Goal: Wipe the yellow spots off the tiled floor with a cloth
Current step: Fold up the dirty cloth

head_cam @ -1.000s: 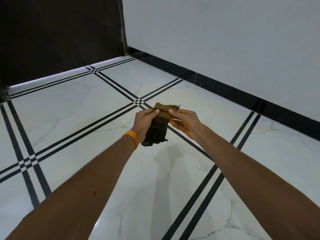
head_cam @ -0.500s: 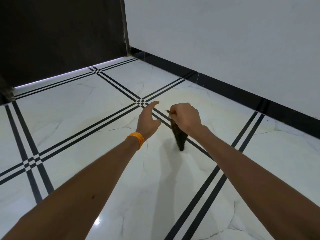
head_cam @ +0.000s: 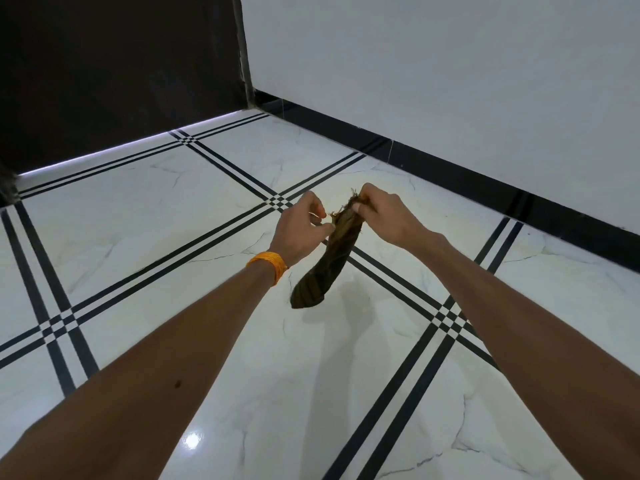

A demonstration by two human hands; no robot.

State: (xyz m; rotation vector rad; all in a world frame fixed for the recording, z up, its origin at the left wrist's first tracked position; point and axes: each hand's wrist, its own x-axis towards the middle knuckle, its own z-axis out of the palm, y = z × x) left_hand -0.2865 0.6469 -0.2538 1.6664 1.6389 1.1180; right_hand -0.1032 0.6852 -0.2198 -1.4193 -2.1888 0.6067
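A dark brown striped cloth [head_cam: 327,265] with a frayed top edge hangs in the air above the white marble tiled floor [head_cam: 145,216]. My right hand [head_cam: 386,214] pinches its top right corner. My left hand [head_cam: 303,230], with an orange band at the wrist, pinches the frayed edge just to the left. The cloth dangles down in a narrow fold, its lower end free. A faint yellowish stain [head_cam: 419,202] tints the tile beyond my hands, toward the wall.
A white wall with a black skirting [head_cam: 485,181] runs along the right. A dark panel [head_cam: 114,71] closes the far left side. Black double lines cross the floor tiles.
One second ago both hands held the folded cloth. Half a second ago only my right hand held it, hanging low. Now my left hand has taken hold of the top edge again.
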